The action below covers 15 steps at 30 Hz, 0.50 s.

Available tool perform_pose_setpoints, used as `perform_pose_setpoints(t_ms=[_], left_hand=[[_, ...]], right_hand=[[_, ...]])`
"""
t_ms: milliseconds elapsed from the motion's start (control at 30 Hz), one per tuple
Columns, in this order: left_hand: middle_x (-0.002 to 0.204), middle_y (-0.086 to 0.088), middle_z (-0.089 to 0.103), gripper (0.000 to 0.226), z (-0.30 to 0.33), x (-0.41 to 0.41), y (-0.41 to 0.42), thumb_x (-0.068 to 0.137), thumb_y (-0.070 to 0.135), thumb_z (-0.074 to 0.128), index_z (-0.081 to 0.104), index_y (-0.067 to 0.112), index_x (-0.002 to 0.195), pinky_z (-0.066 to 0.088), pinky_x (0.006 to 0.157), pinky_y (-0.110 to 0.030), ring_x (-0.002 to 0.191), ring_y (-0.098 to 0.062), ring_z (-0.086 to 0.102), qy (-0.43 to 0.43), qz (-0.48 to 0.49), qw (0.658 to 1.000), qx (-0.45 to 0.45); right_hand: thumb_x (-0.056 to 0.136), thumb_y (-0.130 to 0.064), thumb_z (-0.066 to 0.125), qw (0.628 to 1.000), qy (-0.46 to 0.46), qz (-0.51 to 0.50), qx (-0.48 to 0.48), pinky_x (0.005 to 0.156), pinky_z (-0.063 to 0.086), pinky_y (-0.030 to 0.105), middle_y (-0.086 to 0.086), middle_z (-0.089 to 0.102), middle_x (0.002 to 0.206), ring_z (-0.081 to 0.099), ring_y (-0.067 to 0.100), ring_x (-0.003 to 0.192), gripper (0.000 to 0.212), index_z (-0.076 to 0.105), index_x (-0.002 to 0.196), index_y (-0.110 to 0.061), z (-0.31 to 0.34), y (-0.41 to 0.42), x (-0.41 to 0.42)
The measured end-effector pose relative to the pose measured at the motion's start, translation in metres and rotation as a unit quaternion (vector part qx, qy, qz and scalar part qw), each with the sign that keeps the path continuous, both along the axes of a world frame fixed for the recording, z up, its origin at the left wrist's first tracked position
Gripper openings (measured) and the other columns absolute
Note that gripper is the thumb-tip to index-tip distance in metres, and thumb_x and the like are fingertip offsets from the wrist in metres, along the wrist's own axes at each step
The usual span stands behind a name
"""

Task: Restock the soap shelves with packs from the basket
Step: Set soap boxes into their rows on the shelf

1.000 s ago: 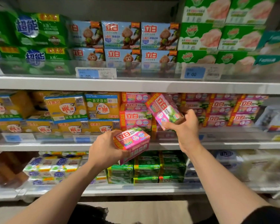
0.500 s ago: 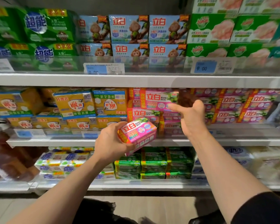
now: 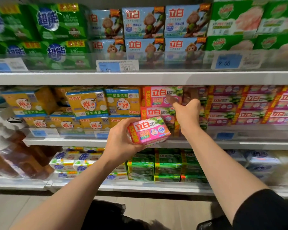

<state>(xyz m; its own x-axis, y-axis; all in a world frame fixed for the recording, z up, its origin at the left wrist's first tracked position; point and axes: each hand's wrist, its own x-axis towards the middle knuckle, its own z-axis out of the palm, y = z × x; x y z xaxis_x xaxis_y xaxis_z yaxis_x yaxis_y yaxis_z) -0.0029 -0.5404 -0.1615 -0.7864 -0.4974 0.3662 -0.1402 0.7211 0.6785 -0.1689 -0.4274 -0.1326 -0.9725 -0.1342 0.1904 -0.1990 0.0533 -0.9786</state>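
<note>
While the left hand (image 3: 121,143) grips a pink soap pack (image 3: 149,131) before the middle shelf (image 3: 239,143), one pack remains unplaced; beyond, the right hand (image 3: 186,112), fingers extended, presses the top pack (image 3: 158,96) of the pink stack, apparently shelved.

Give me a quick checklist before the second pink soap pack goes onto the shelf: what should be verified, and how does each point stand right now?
1. Left hand grips the pink pack firmly: ok.
2. Top shelf pack sits level on the pink stack: ok.
3. Right hand clear of the stack: not ok, a fingertip touches the top pack.
4. Free slot for the held pack: cannot tell, the hand hides the gap to the right.
5. Held pack matches the pink stack's label: ok.
</note>
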Motion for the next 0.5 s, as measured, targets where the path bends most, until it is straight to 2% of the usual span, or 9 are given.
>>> perform_pose_setpoints(t_ms=[67, 133, 200, 267, 333, 433, 500], left_hand=[[0.119, 0.008, 0.058, 0.079, -0.001, 0.001, -0.001, 0.057, 0.021, 0.093, 0.054, 0.021, 0.126, 0.053, 0.092, -0.03, 0.107, -0.007, 0.056, 0.0, -0.004, 1.0, -0.004], [0.12, 0.007, 0.058, 0.079, -0.002, 0.001, -0.001, 0.057, 0.021, 0.093, 0.054, 0.021, 0.126, 0.053, 0.092, -0.031, 0.108, -0.007, 0.056, -0.003, -0.004, 1.0, -0.008], [0.121, 0.007, 0.057, 0.08, -0.003, 0.0, 0.0, 0.058, 0.022, 0.093, 0.053, 0.021, 0.127, 0.053, 0.092, -0.031, 0.108, -0.007, 0.056, -0.004, -0.001, 1.0, -0.011], [0.12, 0.007, 0.056, 0.08, -0.002, -0.002, 0.002, 0.059, 0.022, 0.092, 0.053, 0.02, 0.128, 0.052, 0.091, -0.027, 0.107, -0.006, 0.054, -0.002, 0.004, 1.0, -0.015], [0.12, 0.008, 0.055, 0.08, -0.001, -0.004, 0.004, 0.059, 0.021, 0.092, 0.053, 0.02, 0.129, 0.05, 0.09, -0.025, 0.106, -0.005, 0.053, 0.0, 0.005, 1.0, -0.016], [0.121, 0.005, 0.057, 0.08, 0.001, -0.009, 0.011, 0.059, 0.02, 0.092, 0.053, 0.019, 0.129, 0.052, 0.092, -0.031, 0.108, -0.008, 0.054, -0.006, 0.0, 1.0, -0.011], [0.122, 0.004, 0.058, 0.08, 0.002, -0.012, 0.016, 0.059, 0.02, 0.092, 0.053, 0.02, 0.129, 0.052, 0.093, -0.035, 0.11, -0.012, 0.055, -0.008, -0.006, 1.0, -0.012]], right_hand=[[0.086, -0.015, 0.07, 1.0, 0.005, -0.002, 0.016, 0.069, 0.054, 0.037, 0.001, 0.051, 0.075, 0.056, 0.017, 0.073, 0.035, 0.04, 0.068, -0.014, 0.0, -0.005, 0.002], [0.085, -0.014, 0.07, 0.999, 0.026, -0.007, 0.038, 0.072, 0.057, 0.049, 0.013, 0.061, 0.079, 0.063, 0.027, 0.076, 0.027, 0.05, 0.072, -0.002, -0.001, -0.008, 0.004], [0.085, -0.016, 0.07, 0.998, 0.03, -0.006, 0.046, 0.071, 0.057, 0.051, 0.015, 0.064, 0.084, 0.066, 0.03, 0.08, 0.022, 0.054, 0.076, -0.003, -0.002, -0.009, 0.003], [0.086, -0.016, 0.07, 0.999, 0.024, 0.008, 0.042, 0.075, 0.057, 0.048, 0.01, 0.063, 0.086, 0.065, 0.028, 0.084, 0.019, 0.054, 0.078, -0.009, -0.002, -0.007, 0.002], [0.086, -0.019, 0.071, 0.998, 0.029, 0.037, 0.043, 0.078, 0.057, 0.044, 0.008, 0.066, 0.095, 0.065, 0.025, 0.089, 0.018, 0.06, 0.093, -0.007, -0.005, -0.004, -0.003], [0.092, -0.02, 0.063, 0.993, 0.011, 0.115, 0.023, 0.078, 0.055, 0.032, 0.0, 0.066, 0.109, 0.063, 0.016, 0.1, 0.028, 0.06, 0.119, -0.013, -0.005, 0.009, -0.009], [0.096, -0.021, 0.056, 0.985, -0.011, 0.173, 0.0, 0.075, 0.049, 0.021, -0.006, 0.064, 0.114, 0.06, 0.009, 0.102, 0.031, 0.058, 0.126, -0.016, -0.001, 0.021, -0.011]])
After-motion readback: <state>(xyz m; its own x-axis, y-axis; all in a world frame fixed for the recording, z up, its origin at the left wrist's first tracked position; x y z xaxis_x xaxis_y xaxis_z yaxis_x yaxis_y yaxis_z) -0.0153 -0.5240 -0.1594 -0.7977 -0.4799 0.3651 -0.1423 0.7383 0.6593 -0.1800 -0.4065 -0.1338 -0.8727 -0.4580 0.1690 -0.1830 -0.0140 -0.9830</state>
